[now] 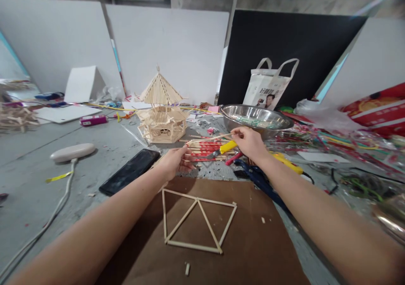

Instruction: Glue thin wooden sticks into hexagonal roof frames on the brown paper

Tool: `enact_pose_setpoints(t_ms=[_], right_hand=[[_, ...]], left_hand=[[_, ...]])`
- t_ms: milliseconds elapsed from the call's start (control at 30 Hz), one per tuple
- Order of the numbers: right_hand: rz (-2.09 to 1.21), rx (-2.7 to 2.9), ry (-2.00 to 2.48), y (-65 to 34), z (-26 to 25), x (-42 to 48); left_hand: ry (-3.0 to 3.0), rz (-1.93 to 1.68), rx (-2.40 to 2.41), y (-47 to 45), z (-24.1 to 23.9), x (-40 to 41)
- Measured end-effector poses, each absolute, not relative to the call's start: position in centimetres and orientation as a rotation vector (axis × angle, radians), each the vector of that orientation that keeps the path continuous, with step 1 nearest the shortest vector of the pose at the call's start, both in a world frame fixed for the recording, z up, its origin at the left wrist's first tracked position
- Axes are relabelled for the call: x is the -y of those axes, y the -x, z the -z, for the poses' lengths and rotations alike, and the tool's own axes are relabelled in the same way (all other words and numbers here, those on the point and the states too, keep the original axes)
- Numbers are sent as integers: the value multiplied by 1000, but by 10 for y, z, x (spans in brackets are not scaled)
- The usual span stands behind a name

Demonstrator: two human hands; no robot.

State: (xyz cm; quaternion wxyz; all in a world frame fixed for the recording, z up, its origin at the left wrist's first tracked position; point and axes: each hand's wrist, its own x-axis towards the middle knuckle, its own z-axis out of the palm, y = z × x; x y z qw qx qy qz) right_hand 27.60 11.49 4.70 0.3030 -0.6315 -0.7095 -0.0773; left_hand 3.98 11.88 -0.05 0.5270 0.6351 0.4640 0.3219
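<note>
One thin, pale wooden stick [210,139] was pinched by left hand [175,162] and right hand [249,143], fingertips nearly closed; one yellow-handled metal knife [227,147] (blade exposed) partly covered red-and-tan sticks [202,147].

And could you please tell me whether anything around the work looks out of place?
Yes, slightly: short pale scraps lie loose on the brown board, apart from the stick frame, like stray offcuts.

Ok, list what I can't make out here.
In the head view:
Thin stick, right end: hidden by the grip of the right hand.
Blue tool, part: covered by the right forearm.
Stick heap, full extent: cut off by the left edge.
Green contents: blurred, partly hidden by the wall of the steel bowl.
White bag, small print: too small to read.
</note>
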Motion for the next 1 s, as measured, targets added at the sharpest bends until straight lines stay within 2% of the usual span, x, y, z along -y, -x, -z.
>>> enact_pose_setpoints(t_ms=[233, 400, 667, 867, 1000], right_hand=[[4, 1747, 1491, -285, -37, -64], [-182, 1806, 1225, -296, -21, -36], [151, 2021, 1301, -310, 1, -28], [231, 2257, 1475, -309, 2, -23], [323, 2219, 1556, -305, 0, -20]], left_hand=[[-807, -774, -862, -49, -5, -110], [-787, -883, -844, -51, -2, -109], [-877, -866, -731, -47, -1, -108], [-930, -872, -682, -46, 2, -111], [-949, -901, -672, -46, 2, -111]])
